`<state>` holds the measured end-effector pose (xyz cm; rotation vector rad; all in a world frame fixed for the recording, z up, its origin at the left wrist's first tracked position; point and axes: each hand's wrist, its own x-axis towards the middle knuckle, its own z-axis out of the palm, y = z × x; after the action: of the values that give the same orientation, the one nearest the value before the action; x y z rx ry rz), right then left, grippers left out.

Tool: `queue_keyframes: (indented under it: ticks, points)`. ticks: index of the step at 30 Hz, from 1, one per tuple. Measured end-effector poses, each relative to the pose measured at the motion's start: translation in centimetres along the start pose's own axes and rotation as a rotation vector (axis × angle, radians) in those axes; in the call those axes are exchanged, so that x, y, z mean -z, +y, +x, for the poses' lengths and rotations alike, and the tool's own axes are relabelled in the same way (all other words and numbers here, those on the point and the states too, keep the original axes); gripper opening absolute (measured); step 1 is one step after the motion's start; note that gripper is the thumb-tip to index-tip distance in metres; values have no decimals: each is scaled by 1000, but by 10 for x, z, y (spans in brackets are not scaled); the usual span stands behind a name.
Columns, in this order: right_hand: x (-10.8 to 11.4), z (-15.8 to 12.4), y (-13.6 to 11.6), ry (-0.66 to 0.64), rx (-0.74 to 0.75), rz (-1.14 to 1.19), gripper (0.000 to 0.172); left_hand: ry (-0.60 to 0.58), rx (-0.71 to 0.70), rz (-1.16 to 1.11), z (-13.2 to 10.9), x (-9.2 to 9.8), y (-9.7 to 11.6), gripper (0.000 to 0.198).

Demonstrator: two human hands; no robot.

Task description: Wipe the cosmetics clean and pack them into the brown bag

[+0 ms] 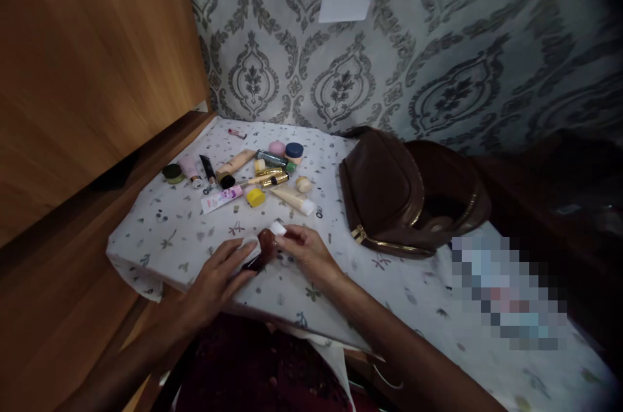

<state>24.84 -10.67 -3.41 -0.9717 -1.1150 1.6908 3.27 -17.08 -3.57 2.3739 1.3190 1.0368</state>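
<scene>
My left hand [217, 279] and my right hand [304, 253] meet at the near edge of a table covered with a white floral cloth [165, 237]. Between them lies a small dark reddish-brown tube or bottle [263, 250] with a white cap end [278, 228]. The fingers of my right hand pinch its white end. My left hand's fingers close on its dark lower end. Farther back lies a scatter of several cosmetics [253, 175]: tubes, little jars, lipsticks, a yellow pot.
An open brown leather bag [389, 194] sits to the right of my hands. A wooden cabinet [82, 74] stands along the left. Patterned wallpaper [438, 42] with a white note [346, 0] is behind. A blurred-out patch [506, 295] lies at the right.
</scene>
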Motion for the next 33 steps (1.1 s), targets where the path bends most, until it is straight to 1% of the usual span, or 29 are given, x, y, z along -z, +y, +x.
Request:
queue_keyframes:
  ticks: [2,5,9,11,14,16,17,19,21,23,26,28,30,32,33]
  points:
    - [-10,-5,2,-74,1,15,43,87,-79,22,1,-4,7,43]
    - [-21,-11,2,-154,71,-3,50,152,-198,3,8,-4,14,38]
    - [-23,-14,0,-206,125,-60,41,208,-259,-23,22,4,17,34]
    - [-22,-14,0,-238,177,-85,39,232,-286,-23,31,8,18,35]
    - [-22,-17,-2,-265,263,-200,39,215,-331,-30,47,14,24,36]
    - [-22,-21,-6,-279,261,-292,37,172,-328,-48,59,19,30,30]
    - [-22,-24,-9,-293,241,-327,35,139,-302,-69,64,21,32,27]
    - [-21,-30,-16,-335,195,-375,29,31,-208,-136,73,24,35,22]
    - [-17,-38,-25,-362,181,-418,24,-105,-120,-200,78,21,31,22]
    - [-10,-48,-37,-340,193,-445,21,-188,-90,-197,79,11,20,25]
    - [8,-66,-60,-212,221,-450,23,-247,-70,-58,77,-9,1,30]
    - [25,-80,-79,-99,263,-453,28,-349,-55,122,77,-18,-7,40]
    - [44,-93,-101,34,339,-481,31,-488,-51,255,80,-21,-12,45]
    - [64,-105,-125,164,415,-519,31,-584,-88,337,86,-21,-18,39]
    - [74,-110,-137,222,434,-517,31,-593,-115,377,90,-21,-22,33]
